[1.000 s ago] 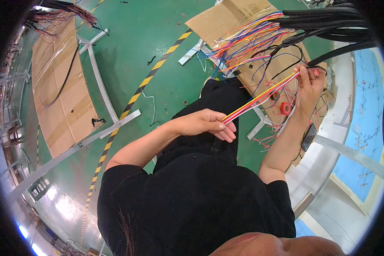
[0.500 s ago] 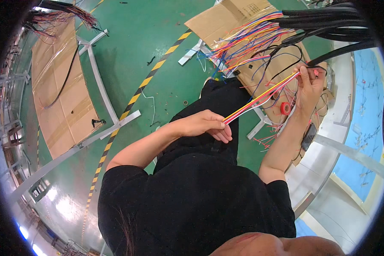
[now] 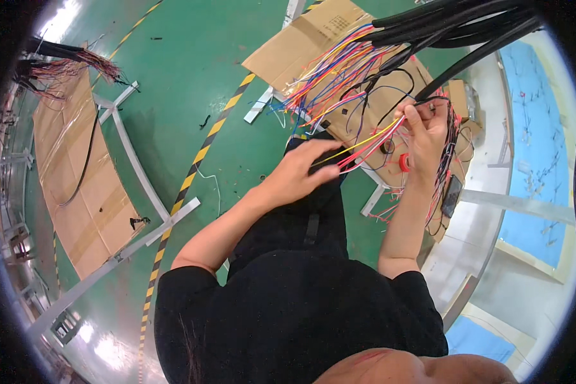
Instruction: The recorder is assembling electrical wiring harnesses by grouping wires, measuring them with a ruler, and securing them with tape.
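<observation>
A bundle of thin wires (image 3: 372,142), yellow, red, pink and white, stretches slantwise between my hands. My right hand (image 3: 427,131) pinches it at the upper end, close to where a black cable sheath (image 3: 451,69) ends. Around the loose lower ends, my left hand (image 3: 299,169) has its thumb and fingers apart and does not grip them. Dark thin wires (image 3: 450,144) hang down beside my right wrist. Just left of that forearm lies a roll of red tape (image 3: 404,162) on cardboard (image 3: 365,121).
Thick black cables (image 3: 429,29) with many coloured wire ends (image 3: 339,70) lie over the cardboard ahead. At the left, another cardboard sheet (image 3: 77,179) rests on a metal frame (image 3: 134,153). A dark phone-like slab (image 3: 452,195) lies at the right, near a blue-topped board (image 3: 534,153).
My left hand has opened from its pinch on the wire ends, and the wires have fanned out. My right hand has moved left with the wires. The view has shifted.
</observation>
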The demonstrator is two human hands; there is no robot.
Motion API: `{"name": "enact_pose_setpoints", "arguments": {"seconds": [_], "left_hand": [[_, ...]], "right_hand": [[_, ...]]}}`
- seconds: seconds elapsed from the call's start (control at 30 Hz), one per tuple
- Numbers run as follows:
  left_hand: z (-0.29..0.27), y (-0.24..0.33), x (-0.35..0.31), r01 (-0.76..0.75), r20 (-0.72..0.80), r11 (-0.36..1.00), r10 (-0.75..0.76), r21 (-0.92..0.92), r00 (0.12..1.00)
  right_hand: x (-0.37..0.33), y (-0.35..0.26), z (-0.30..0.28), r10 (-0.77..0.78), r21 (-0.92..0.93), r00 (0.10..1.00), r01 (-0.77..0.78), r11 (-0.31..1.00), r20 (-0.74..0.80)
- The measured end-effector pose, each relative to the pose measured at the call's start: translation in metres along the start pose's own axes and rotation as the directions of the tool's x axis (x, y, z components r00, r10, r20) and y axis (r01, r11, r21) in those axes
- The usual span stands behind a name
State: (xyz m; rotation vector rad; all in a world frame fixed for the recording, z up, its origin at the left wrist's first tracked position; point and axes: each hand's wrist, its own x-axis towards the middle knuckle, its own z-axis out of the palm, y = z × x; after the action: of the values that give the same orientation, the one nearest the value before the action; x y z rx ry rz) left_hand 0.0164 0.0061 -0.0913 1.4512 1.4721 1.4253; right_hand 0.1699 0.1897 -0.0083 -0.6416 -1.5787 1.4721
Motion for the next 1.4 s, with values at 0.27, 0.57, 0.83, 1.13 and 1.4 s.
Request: {"name": "enact_pose_setpoints", "arguments": {"seconds": [0.27,0.57,0.83,1.13,1.4], "left_hand": [[0.017,0.028,0.047,-0.018,0.009,0.987,0.019,-0.160,1.000],[0.027,0.031,0.030,-0.180,-0.032,0.977,0.184,0.114,0.982],[0.028,0.024,0.014,-0.115,-0.031,0.993,0.114,-0.034,0.993],[0.010,-0.042,-0.029,0.301,0.361,0.928,-0.209,-0.220,0.909],[-0.012,-0.056,-0.022,0.154,0.196,0.935,-0.224,0.320,0.955]], "right_hand": [[-0.013,-0.002,0.001,0.019,0.066,1.000,-0.019,0.998,-0.001],[-0.014,0.003,0.003,-0.050,0.115,0.997,0.056,0.992,-0.051],[-0.012,-0.003,0.017,-0.031,0.118,0.999,0.034,0.992,-0.027],[0.006,-0.001,-0.010,-0.045,0.005,0.989,0.047,0.999,-0.141],[0.011,-0.004,-0.008,-0.045,-0.064,0.991,0.037,0.997,-0.126]]}}
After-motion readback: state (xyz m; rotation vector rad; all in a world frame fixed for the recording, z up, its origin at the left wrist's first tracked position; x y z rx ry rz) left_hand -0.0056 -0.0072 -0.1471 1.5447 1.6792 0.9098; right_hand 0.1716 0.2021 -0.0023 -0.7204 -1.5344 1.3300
